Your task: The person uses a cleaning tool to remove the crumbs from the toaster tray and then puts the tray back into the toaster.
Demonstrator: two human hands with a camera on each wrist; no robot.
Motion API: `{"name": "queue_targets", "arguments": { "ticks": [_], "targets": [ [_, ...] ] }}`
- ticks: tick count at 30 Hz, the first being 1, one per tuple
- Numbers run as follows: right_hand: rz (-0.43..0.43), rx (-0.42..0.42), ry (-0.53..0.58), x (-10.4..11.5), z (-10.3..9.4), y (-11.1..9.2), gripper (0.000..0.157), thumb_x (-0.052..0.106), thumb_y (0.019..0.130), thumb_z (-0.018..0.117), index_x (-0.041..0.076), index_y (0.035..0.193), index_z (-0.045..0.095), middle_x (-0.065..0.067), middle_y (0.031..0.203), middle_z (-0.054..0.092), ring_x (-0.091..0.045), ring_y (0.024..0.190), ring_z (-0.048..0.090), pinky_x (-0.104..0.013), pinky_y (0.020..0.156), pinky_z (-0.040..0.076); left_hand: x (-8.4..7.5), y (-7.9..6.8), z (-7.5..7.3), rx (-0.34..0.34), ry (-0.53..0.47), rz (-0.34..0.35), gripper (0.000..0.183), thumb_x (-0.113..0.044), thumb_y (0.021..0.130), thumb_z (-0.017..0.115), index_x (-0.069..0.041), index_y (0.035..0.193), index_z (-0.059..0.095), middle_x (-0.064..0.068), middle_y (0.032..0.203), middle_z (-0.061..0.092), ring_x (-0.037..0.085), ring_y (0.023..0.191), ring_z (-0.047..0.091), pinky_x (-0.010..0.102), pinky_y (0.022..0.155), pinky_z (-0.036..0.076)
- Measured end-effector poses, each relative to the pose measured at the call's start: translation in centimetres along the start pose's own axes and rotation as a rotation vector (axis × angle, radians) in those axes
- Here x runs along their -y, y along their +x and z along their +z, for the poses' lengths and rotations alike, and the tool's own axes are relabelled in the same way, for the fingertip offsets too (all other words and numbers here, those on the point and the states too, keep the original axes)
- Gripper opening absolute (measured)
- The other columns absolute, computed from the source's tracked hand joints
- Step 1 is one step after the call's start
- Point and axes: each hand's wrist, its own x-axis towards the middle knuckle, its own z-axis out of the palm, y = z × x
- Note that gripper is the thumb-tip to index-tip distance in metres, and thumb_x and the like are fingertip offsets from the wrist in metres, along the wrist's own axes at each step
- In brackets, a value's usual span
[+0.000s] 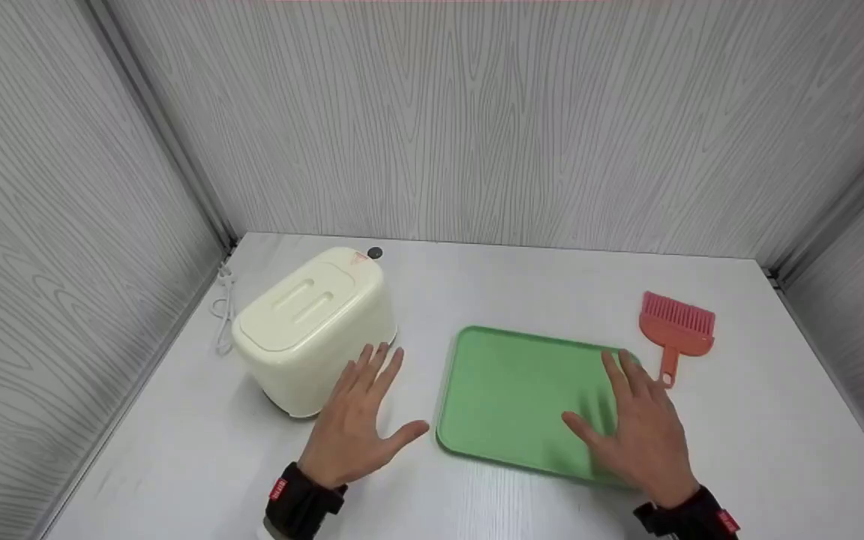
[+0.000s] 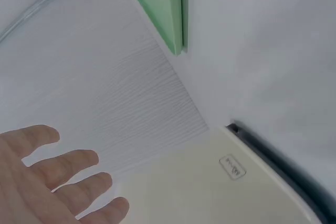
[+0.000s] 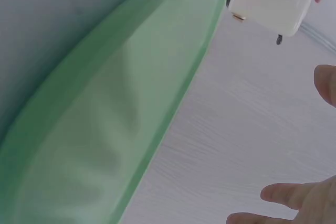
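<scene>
My left hand [image 1: 357,427] is spread with straight fingers in front of the cream toaster [image 1: 319,330], its lid bearing two slots. In the left wrist view the fingers [image 2: 68,169] hold nothing, and the toaster's side [image 2: 210,182] shows a small printed label. Over the right part of the green tray [image 1: 514,397] hovers my right hand [image 1: 638,435], fingers apart, casting a shadow on it. The right wrist view has the tray's surface [image 3: 126,98] close up, with the right fingers [image 3: 286,195] off to one side, gripping nothing.
A small red-orange brush and dustpan set [image 1: 676,330] lies right of the tray. A white power cord with plug [image 1: 223,307] lies left of the toaster. Behind the toaster is a dark round knob [image 1: 375,253]. Wood-grain panels [image 1: 462,120] enclose the white table [image 1: 477,289] at back and sides.
</scene>
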Motion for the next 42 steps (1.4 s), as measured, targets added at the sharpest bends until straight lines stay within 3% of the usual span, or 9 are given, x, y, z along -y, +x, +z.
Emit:
{"name": "queue_targets", "arguments": {
  "ticks": [7,13,21,33,42],
  "targets": [
    [-0.070,-0.021,0.093,3.3,1.3,2.6,0.101,0.062,0.086,0.075,0.007,0.161,0.035,-0.024,0.161,0.039,-0.045,0.142,0.045,-0.063,0.116,0.037,1.7,0.4,-2.7,-0.085,0.016,0.040,0.093,-0.056,0.086,0.078,-0.009,0.158,0.043,0.020,0.160,0.042,0.039,0.152,0.033,0.057,0.125,0.025],
    [-0.165,-0.088,0.148,6.4,3.1,4.5,0.100,0.060,0.085,0.077,0.005,0.159,0.038,-0.026,0.157,0.044,-0.044,0.137,0.051,-0.061,0.109,0.047,3.1,0.1,-4.9,-0.109,0.032,0.018,0.093,-0.049,0.084,0.083,-0.006,0.157,0.043,0.021,0.161,0.040,0.041,0.153,0.030,0.056,0.127,0.019],
    [-0.193,-0.032,0.172,10.2,5.2,6.5,0.096,0.065,0.089,0.069,0.006,0.158,0.040,-0.023,0.157,0.045,-0.042,0.136,0.052,-0.057,0.108,0.049,5.7,0.1,-7.2,-0.134,0.046,-0.061,0.091,-0.043,0.085,0.084,-0.003,0.156,0.043,0.025,0.161,0.038,0.050,0.153,0.020,0.066,0.124,0.018],
    [-0.197,0.060,0.275,15.5,8.0,10.2,0.093,0.070,0.091,0.062,0.014,0.161,0.037,-0.016,0.161,0.041,-0.038,0.141,0.049,-0.058,0.105,0.052,9.8,1.0,-9.2,-0.047,-0.039,-0.248,0.099,-0.049,0.089,0.078,0.000,0.160,0.031,0.027,0.167,0.021,0.048,0.157,0.003,0.074,0.121,0.015],
    [-0.234,0.086,0.329,19.6,10.2,12.5,0.090,0.065,0.094,0.063,0.013,0.161,0.035,-0.017,0.162,0.040,-0.036,0.141,0.050,-0.054,0.099,0.057,12.1,0.6,-10.6,0.033,-0.093,-0.370,0.106,-0.055,0.092,0.072,-0.008,0.166,0.012,0.020,0.172,0.006,0.043,0.158,0.000,0.079,0.117,0.016]
  ]
}}
